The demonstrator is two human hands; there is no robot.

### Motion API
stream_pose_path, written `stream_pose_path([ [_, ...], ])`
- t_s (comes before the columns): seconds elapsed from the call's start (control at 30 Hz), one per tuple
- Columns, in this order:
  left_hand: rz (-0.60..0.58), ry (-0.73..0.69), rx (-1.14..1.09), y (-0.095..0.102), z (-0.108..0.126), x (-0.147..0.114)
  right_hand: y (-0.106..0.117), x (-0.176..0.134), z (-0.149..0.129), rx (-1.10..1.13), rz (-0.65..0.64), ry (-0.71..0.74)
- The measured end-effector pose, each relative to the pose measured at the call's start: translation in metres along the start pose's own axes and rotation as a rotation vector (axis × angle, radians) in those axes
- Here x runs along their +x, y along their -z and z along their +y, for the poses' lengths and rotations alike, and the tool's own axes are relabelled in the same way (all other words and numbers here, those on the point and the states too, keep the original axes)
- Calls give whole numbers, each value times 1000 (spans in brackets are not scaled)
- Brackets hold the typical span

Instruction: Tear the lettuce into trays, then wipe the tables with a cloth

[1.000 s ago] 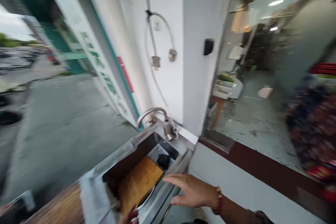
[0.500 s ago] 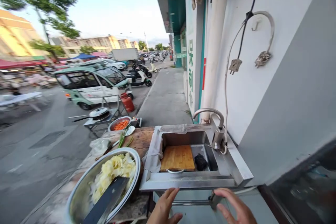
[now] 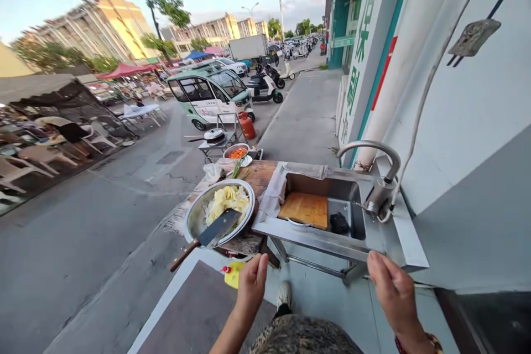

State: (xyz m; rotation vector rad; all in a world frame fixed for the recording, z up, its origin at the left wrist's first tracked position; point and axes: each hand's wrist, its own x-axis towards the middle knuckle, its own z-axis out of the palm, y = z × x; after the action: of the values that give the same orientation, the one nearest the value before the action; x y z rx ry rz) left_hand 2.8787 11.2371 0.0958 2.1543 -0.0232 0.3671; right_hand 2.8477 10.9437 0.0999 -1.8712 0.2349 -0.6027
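My left hand (image 3: 251,281) is closed in front of the sink, thumb up, with nothing showing in it. My right hand (image 3: 392,286), also closed and holding nothing that I can see, is held up near the sink's front right corner. Neither hand touches the steel sink (image 3: 307,237). In its basin a wooden cutting board (image 3: 305,209) lies beside a black crumpled object (image 3: 339,223). Left of the sink a metal basin (image 3: 191,221) holds pale cut vegetables (image 3: 226,202), perhaps cabbage. Across the basin's rim rests a cleaver (image 3: 219,227), its wooden handle sticking out.
A curved faucet (image 3: 369,146) stands at the sink's right. On the wooden table (image 3: 263,174) lie green onions (image 3: 238,167) and a plastic bag (image 3: 213,172); a bowl of orange pieces (image 3: 237,152) stands behind. A yellow red-capped container (image 3: 234,275) is low down. A plug (image 3: 474,38) hangs at right.
Both hands have gone from spread fingers to closed, and stand farther apart. The view has swung left and pulled back, so the cleaver's handle, a shoe and the floor now show.
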Motion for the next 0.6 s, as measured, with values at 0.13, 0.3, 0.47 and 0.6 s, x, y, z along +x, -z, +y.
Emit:
stream_pose_path([
  [0.13, -50, 31, -12, -8, -3, 17, -12, 9, 3, 31, -155, -37],
  [0.3, -426, 24, 38, -17, -24, 54, -30, 20, 20, -198, -453, -64],
  [0.47, -763, -175, 463, -32, -54, 108, -73, 32, 12, -637, -645, -5],
  [0.6, -987, -443, 637, -50, -66, 156, -106, 41, -1, -660, -668, 83],
])
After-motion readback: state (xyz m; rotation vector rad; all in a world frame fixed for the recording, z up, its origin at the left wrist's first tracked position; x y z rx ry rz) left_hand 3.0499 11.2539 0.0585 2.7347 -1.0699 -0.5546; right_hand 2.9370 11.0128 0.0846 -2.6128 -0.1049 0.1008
